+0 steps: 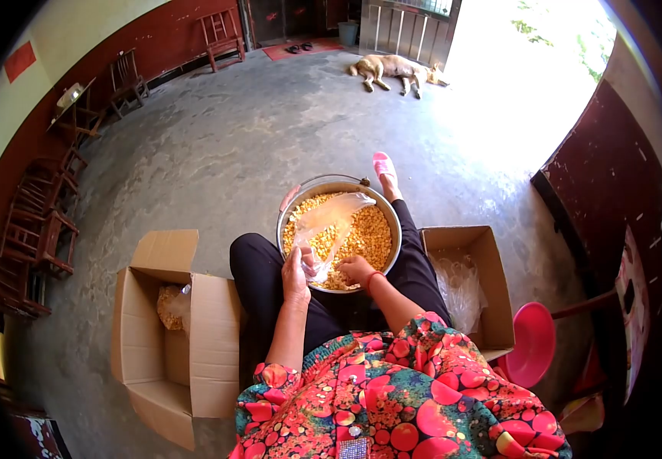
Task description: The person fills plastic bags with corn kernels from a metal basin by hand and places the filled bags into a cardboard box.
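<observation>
A round metal pot (pixel 396 239) full of yellow kernels (pixel 373 233) stands between my legs, its wire handle resting at the far rim. My left hand (pixel 297 271) is closed on the near edge of a clear plastic bag (pixel 323 222), which lies over the kernels. My right hand (pixel 357 271), with a red band at the wrist, reaches into the kernels at the near right side of the pot. Its fingertips are partly hidden, and what they hold cannot be made out.
An open cardboard box (pixel 139 329) at left holds a filled bag (pixel 172 307). Another box (pixel 499 306) at right holds clear bags (pixel 461 294). Beside it is a pink basin (pixel 531 344). A dog (pixel 396 70) lies near the doorway; wooden chairs (pixel 40 222) line the left wall.
</observation>
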